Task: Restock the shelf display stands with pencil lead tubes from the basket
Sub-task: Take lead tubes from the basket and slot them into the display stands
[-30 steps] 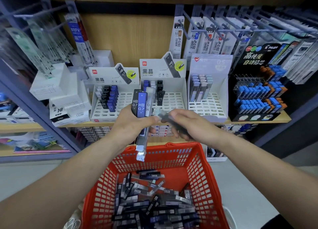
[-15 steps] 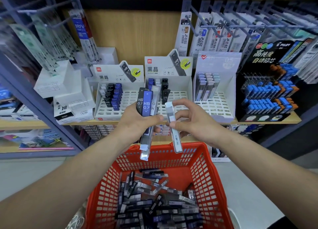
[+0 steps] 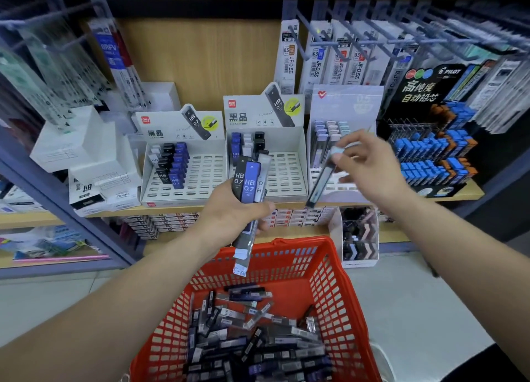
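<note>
Left hand (image 3: pixel 232 212) gripped tube bundle (image 3: pixel 248 180); right hand (image 3: pixel 370 166) pinched single tube (image 3: pixel 322 179). Judged: best lowered upright into pale stand (image 3: pixel 344 106).

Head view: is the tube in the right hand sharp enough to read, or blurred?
Head view: the tube in the right hand is motion-blurred, label unreadable; the tubes in the left hand are sharp, reading HB 0.7.

Bright even light, soft shadows; above the red basket (image 3: pixel 289 242) the right hand (image 3: pixel 370 166) smears, shelving (image 3: pixel 94 232) left of it bows.
</note>
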Action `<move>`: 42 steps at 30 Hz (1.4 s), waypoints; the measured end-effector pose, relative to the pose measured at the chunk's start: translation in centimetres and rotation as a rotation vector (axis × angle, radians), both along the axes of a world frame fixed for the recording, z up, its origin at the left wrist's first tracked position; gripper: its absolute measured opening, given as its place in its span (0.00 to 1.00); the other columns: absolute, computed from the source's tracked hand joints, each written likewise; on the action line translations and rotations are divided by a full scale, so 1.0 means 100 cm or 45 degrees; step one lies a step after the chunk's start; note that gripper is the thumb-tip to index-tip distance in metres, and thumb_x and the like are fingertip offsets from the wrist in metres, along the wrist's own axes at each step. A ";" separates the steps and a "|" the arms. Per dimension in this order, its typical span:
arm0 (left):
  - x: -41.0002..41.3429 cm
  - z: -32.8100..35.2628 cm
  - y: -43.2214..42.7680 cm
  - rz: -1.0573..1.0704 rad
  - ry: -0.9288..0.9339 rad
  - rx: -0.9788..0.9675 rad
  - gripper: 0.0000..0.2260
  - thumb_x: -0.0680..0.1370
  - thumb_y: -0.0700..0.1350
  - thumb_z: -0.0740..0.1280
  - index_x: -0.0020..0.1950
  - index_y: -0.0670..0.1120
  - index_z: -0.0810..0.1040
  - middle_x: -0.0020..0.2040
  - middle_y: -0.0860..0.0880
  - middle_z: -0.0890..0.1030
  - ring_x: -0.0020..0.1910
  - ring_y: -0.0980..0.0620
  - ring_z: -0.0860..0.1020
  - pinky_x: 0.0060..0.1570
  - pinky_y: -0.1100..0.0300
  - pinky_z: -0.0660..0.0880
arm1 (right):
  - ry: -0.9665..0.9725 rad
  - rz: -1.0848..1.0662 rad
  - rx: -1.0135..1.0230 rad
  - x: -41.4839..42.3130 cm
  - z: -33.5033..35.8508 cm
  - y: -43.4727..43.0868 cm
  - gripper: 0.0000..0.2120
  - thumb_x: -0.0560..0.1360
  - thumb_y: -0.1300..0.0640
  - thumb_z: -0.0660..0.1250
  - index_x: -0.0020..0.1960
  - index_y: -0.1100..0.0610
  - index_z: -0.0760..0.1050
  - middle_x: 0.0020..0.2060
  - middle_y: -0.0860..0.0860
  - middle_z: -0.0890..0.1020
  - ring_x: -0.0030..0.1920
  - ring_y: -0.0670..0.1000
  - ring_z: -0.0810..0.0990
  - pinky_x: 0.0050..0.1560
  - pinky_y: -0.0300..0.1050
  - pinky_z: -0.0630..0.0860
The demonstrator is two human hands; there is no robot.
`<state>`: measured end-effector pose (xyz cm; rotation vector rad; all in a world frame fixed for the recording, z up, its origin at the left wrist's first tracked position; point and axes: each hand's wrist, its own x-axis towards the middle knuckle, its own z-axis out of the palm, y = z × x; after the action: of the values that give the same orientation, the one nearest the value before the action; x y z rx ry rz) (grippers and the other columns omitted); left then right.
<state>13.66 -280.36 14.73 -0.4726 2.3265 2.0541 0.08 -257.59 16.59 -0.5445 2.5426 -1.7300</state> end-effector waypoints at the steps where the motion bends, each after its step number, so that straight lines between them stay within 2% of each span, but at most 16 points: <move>1: -0.002 -0.001 0.002 -0.007 0.001 -0.010 0.12 0.74 0.39 0.77 0.49 0.43 0.74 0.32 0.52 0.83 0.32 0.49 0.84 0.31 0.60 0.79 | 0.043 -0.077 0.003 -0.009 0.001 0.009 0.07 0.78 0.58 0.71 0.49 0.48 0.75 0.41 0.51 0.83 0.37 0.44 0.83 0.36 0.43 0.82; 4: -0.007 -0.005 0.010 -0.014 -0.001 -0.031 0.12 0.74 0.38 0.77 0.49 0.42 0.74 0.31 0.52 0.81 0.31 0.48 0.84 0.31 0.57 0.81 | 0.103 -0.278 -0.059 -0.033 0.001 0.029 0.10 0.79 0.58 0.70 0.46 0.44 0.73 0.45 0.51 0.82 0.43 0.49 0.84 0.40 0.46 0.84; 6: -0.010 -0.009 0.013 -0.026 -0.002 -0.048 0.12 0.74 0.38 0.77 0.48 0.42 0.74 0.31 0.50 0.81 0.32 0.46 0.84 0.34 0.53 0.83 | 0.170 -0.345 -0.018 -0.044 -0.003 0.037 0.10 0.79 0.58 0.69 0.45 0.45 0.73 0.43 0.47 0.82 0.42 0.46 0.83 0.42 0.49 0.85; 8: -0.013 -0.012 0.015 -0.041 -0.011 -0.063 0.13 0.73 0.39 0.78 0.47 0.43 0.74 0.32 0.49 0.81 0.33 0.44 0.84 0.38 0.48 0.83 | 0.185 -0.339 0.029 -0.052 -0.010 0.040 0.09 0.80 0.58 0.69 0.46 0.46 0.73 0.42 0.44 0.81 0.41 0.45 0.83 0.44 0.51 0.84; 11: -0.017 -0.015 0.017 -0.064 -0.027 -0.087 0.13 0.73 0.41 0.78 0.47 0.45 0.73 0.32 0.46 0.83 0.35 0.42 0.84 0.43 0.43 0.83 | 0.149 -0.301 0.115 -0.058 -0.017 0.042 0.07 0.79 0.59 0.70 0.48 0.49 0.74 0.44 0.48 0.82 0.41 0.48 0.83 0.47 0.57 0.83; 13: -0.019 -0.017 0.017 -0.076 -0.030 -0.103 0.13 0.74 0.42 0.78 0.47 0.45 0.74 0.32 0.44 0.84 0.34 0.43 0.83 0.45 0.40 0.82 | 0.135 -0.288 0.135 -0.059 -0.017 0.042 0.09 0.79 0.60 0.70 0.46 0.47 0.73 0.46 0.50 0.83 0.42 0.52 0.83 0.49 0.60 0.82; 15: -0.020 -0.017 0.017 -0.082 -0.026 -0.116 0.13 0.73 0.42 0.78 0.47 0.46 0.74 0.33 0.44 0.84 0.35 0.44 0.84 0.46 0.40 0.82 | 0.136 -0.263 0.134 -0.058 -0.015 0.042 0.11 0.79 0.60 0.70 0.44 0.45 0.73 0.46 0.52 0.83 0.44 0.56 0.83 0.49 0.61 0.82; 18: -0.022 -0.018 0.018 -0.071 -0.017 -0.105 0.13 0.73 0.41 0.78 0.47 0.45 0.75 0.32 0.47 0.83 0.35 0.44 0.85 0.44 0.40 0.83 | 0.162 -0.193 0.194 -0.058 -0.014 0.044 0.08 0.79 0.60 0.69 0.47 0.48 0.74 0.47 0.52 0.82 0.45 0.56 0.83 0.49 0.61 0.81; 22: -0.022 -0.021 0.017 -0.070 -0.017 -0.127 0.12 0.73 0.43 0.78 0.47 0.45 0.75 0.32 0.47 0.83 0.41 0.36 0.84 0.49 0.36 0.82 | 0.243 -0.167 0.293 -0.060 -0.014 0.040 0.05 0.80 0.59 0.68 0.52 0.50 0.74 0.49 0.52 0.81 0.46 0.54 0.83 0.51 0.61 0.80; 24: -0.021 -0.022 0.018 -0.070 -0.013 -0.119 0.12 0.73 0.42 0.78 0.47 0.45 0.75 0.32 0.47 0.83 0.39 0.38 0.85 0.50 0.37 0.82 | 0.278 -0.199 0.299 -0.061 -0.013 0.036 0.05 0.80 0.58 0.68 0.51 0.49 0.75 0.46 0.50 0.80 0.45 0.52 0.82 0.51 0.58 0.80; 27: -0.021 -0.023 0.019 -0.089 -0.006 -0.113 0.12 0.73 0.42 0.77 0.47 0.46 0.74 0.31 0.47 0.83 0.35 0.45 0.84 0.48 0.42 0.82 | 0.363 -0.246 0.324 -0.065 -0.010 0.029 0.05 0.80 0.58 0.69 0.50 0.49 0.75 0.42 0.47 0.80 0.42 0.50 0.80 0.49 0.54 0.79; 29: -0.020 -0.023 0.018 -0.093 -0.002 -0.101 0.12 0.73 0.41 0.78 0.47 0.46 0.74 0.31 0.48 0.82 0.34 0.46 0.84 0.43 0.47 0.83 | 0.408 -0.261 0.368 -0.069 -0.009 0.026 0.04 0.80 0.60 0.68 0.50 0.51 0.76 0.42 0.52 0.81 0.44 0.53 0.79 0.49 0.53 0.78; 32: -0.019 -0.022 0.015 -0.078 0.000 -0.069 0.13 0.73 0.41 0.78 0.47 0.45 0.74 0.32 0.48 0.82 0.33 0.45 0.84 0.35 0.54 0.82 | 0.399 -0.276 0.386 -0.075 -0.011 0.024 0.05 0.80 0.63 0.66 0.52 0.54 0.78 0.42 0.51 0.80 0.45 0.53 0.78 0.48 0.50 0.76; 36: -0.019 -0.023 0.011 -0.081 0.000 -0.088 0.13 0.73 0.41 0.78 0.48 0.44 0.75 0.33 0.46 0.83 0.34 0.45 0.85 0.38 0.54 0.82 | 0.400 -0.238 0.440 -0.078 -0.016 0.018 0.05 0.80 0.63 0.67 0.53 0.57 0.80 0.43 0.51 0.80 0.45 0.51 0.78 0.49 0.46 0.74; 42: -0.018 -0.022 0.009 -0.084 0.007 -0.069 0.13 0.72 0.41 0.78 0.49 0.44 0.75 0.34 0.46 0.84 0.34 0.45 0.85 0.37 0.57 0.83 | 0.410 -0.236 0.504 -0.079 -0.027 0.010 0.06 0.81 0.59 0.67 0.56 0.57 0.80 0.48 0.52 0.81 0.43 0.52 0.78 0.48 0.47 0.75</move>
<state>11.85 -279.48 12.52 -0.3859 2.3727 1.9709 -7.81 -256.61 13.94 -0.6204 3.1391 -1.1984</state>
